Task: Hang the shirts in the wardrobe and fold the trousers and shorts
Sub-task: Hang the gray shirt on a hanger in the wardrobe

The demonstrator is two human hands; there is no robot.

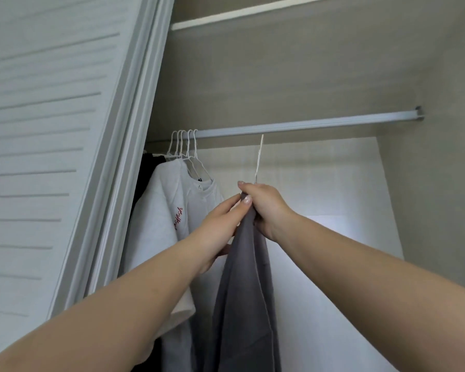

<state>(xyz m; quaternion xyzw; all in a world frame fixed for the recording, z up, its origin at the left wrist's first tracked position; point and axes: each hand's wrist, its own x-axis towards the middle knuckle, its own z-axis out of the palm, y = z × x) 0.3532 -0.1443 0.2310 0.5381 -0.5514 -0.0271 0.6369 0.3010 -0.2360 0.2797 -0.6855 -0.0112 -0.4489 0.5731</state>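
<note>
A grey shirt (244,285) hangs down from a white wire hanger (259,157), whose hook points up just below the wardrobe rail (306,126). My right hand (263,208) grips the top of the grey shirt at the hanger's neck. My left hand (215,232) pinches the same shirt top from the left, thumb and fingers against the cloth. Whether the hook touches the rail I cannot tell.
A white shirt with red lettering (169,224) hangs at the rail's left end among several white hangers (184,146), with a dark garment (145,173) behind it. A louvred sliding door (51,157) stands on the left. A shelf (253,12) runs above the rail.
</note>
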